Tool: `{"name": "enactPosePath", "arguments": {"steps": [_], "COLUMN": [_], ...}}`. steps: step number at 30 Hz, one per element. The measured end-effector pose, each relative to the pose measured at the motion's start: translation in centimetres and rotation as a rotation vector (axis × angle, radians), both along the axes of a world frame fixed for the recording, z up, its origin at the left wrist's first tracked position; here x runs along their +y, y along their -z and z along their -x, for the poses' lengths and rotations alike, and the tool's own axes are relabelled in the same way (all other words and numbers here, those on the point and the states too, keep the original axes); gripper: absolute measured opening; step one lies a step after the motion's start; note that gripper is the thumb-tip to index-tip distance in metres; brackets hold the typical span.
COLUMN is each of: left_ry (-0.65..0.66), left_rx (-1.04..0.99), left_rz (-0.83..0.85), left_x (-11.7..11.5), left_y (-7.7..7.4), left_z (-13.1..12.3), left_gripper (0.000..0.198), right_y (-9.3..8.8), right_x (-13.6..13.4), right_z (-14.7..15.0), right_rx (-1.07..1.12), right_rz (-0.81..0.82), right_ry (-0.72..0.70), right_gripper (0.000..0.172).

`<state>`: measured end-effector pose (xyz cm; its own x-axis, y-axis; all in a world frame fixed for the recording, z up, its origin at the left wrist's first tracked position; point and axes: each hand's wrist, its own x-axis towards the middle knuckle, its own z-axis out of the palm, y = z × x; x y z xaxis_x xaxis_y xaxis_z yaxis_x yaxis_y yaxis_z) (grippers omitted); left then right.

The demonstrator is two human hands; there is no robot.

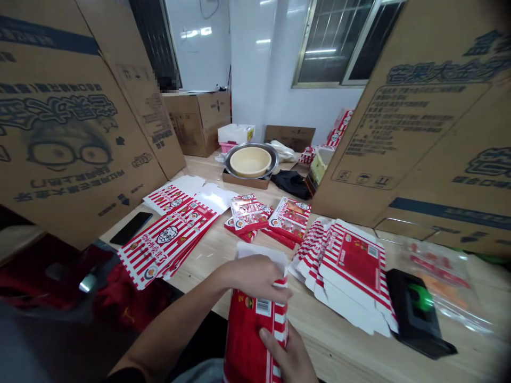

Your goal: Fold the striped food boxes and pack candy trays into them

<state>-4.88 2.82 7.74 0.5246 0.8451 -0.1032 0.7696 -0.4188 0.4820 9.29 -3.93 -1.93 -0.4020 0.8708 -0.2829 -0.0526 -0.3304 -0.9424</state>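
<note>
From my station I count two hands on one red-and-white striped carton (255,332), held upright at the near edge of the worktop (339,340). The left hand (255,277) closes narrowly around the carton's top, just under a white flap (259,251); the right hand (289,357) pinches the carton lower down, thumb on its striped side.

Left of my hands lies one fanned stack of flat striped blanks (167,244), with one black smartphone (131,227) just beside it, near the left edge. At the middle I make out three folded red boxes (271,218), though the overlap makes that count uncertain. To the right sits one stack of flat cartons (347,276), touching one black device with a green part (415,314), which lies against one clear printed bag (439,282).

Toward the far edge, one steel basin (274,154) holds one cream bowl (250,162). Two large cardboard panels (80,122) (415,122) stand at the left and right.
</note>
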Motion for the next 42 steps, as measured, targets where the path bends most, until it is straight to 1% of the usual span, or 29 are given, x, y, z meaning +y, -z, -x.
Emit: {"name": "enactPosePath", "arguments": {"steps": [2,4,5,6,7,8,9,10,11,12,14,15,16,17,18,20,22,24,27,30,32,34,36,37,38,40,41,42], "left_ry": [-0.092,-0.3,-0.416,-0.5,-0.539,-0.516,-0.452,-0.402,-0.387,-0.42,-0.546,-0.579,-0.582,-0.563,-0.529,-0.48,-0.474,-0.497,-0.544,-0.53,-0.498,-0.479,-0.478,-0.484,-0.492,-0.509,-0.518,-0.526], "left_rx": [-0.162,-0.409,-0.542,-0.671,-0.798,-0.929,-1.052,-1.149,-1.216,-1.251,-1.25,-1.227,-1.201,-1.177,-1.155,-1.121,-1.124,-1.163,-1.222,-1.189,-1.114,-1.039,-0.995,-0.987,-0.98,-0.97,-0.963,-0.953], "left_rz": [-0.184,-0.407,-0.459,-0.423,-0.306,-0.12,0.082,0.237,0.341,0.373,0.323,0.305,0.296,0.295,0.309,0.33,0.317,0.295,0.3,0.333,0.32,0.274,0.236,0.223,0.214,0.205,0.197,0.193], "left_x": [-0.5,-1.0,-1.3,-1.7,-2.1,-2.6,-3.1,-3.6,-4.1,-4.6,-5.3,-5.6,-5.8,-6.0,-6.2,-6.5,-6.5,-6.2,-5.6,-5.3,-5.3,-5.5,-5.5,-5.5,-5.5,-5.4,-5.5,-5.5], "left_y": [0.6,1.8,2.7,3.7,4.8,5.9,6.9,7.7,8.4,8.8,9.0,9.0,8.9,8.8,8.7,8.6,8.4,8.3,8.3,8.2,8.0,7.8,7.7,7.6,7.6,7.6,7.7,7.7], "left_z": [0.4,1.0,1.3,1.6,1.8,1.9,1.9,1.7,1.4,1.1,0.5,0.3,0.2,0.1,0.1,0.3,0.4,0.6,0.8,1.0,1.1,1.0,0.9,0.8,0.8,0.8,0.8,0.9], "left_gripper": [0.034,0.024,0.023,0.036,0.055,0.069,0.073,0.069,0.061,0.052,0.042,0.043,0.046,0.05,0.055,0.06,0.063,0.063,0.056,0.04,0.033,0.03,0.03,0.03,0.029,0.029,0.029,0.028], "right_y": [0.0,0.0,0.0,0.0,0.0,0.1,0.2,0.3,0.5,0.7,1.2,1.4,1.5,1.5,1.4,1.0,0.5,0.1,-0.1,-0.3,-0.5,-0.8,-1.1,-1.3,-1.5,-1.8,-2.0,-2.2], "right_x": [0.2,0.6,0.8,1.0,1.3,1.5,1.7,1.8,1.9,1.9,1.9,1.9,2.0,2.1,2.3,2.9,3.6,4.1,4.4,4.5,4.6,5.0,5.4,5.6,5.8,6.2,6.3,6.5], "right_z": [-0.2,-0.9,-1.3,-1.8,-2.2,-2.7,-3.0,-3.3,-3.5,-3.6,-3.6,-3.6,-3.6,-3.7,-3.7,-3.9,-4.2,-4.5,-4.9,-5.1,-5.0,-4.8,-4.7,-4.6,-4.6,-4.9,-5.1,-5.3], "right_rx": [-0.016,-0.003,0.006,0.014,0.022,0.028,0.028,0.019,-0.006,-0.045,-0.119,-0.132,-0.132,-0.128,-0.128,-0.14,-0.119,-0.088,-0.15,-0.216,-0.236,-0.234,-0.174,-0.108,-0.023,0.124,0.151,0.143], "right_rz": [-0.024,-0.007,0.009,0.028,0.045,0.059,0.067,0.072,0.071,0.058,-0.001,-0.042,-0.091,-0.148,-0.202,-0.271,-0.274,-0.274,-0.36,-0.412,-0.395,-0.343,-0.277,-0.243,-0.209,-0.157,-0.156,-0.178], "right_ry": [0.03,0.088,0.117,0.139,0.152,0.152,0.146,0.133,0.125,0.132,0.178,0.214,0.256,0.303,0.346,0.393,0.368,0.338,0.347,0.347,0.39,0.444,0.488,0.491,0.475,0.388,0.33,0.28], "right_gripper": [0.05,0.049,0.049,0.048,0.048,0.049,0.049,0.05,0.052,0.055,0.069,0.079,0.087,0.092,0.092,0.084,0.077,0.073,0.065,0.055,0.05,0.045,0.038,0.035,0.037,0.047,0.05,0.046]}}
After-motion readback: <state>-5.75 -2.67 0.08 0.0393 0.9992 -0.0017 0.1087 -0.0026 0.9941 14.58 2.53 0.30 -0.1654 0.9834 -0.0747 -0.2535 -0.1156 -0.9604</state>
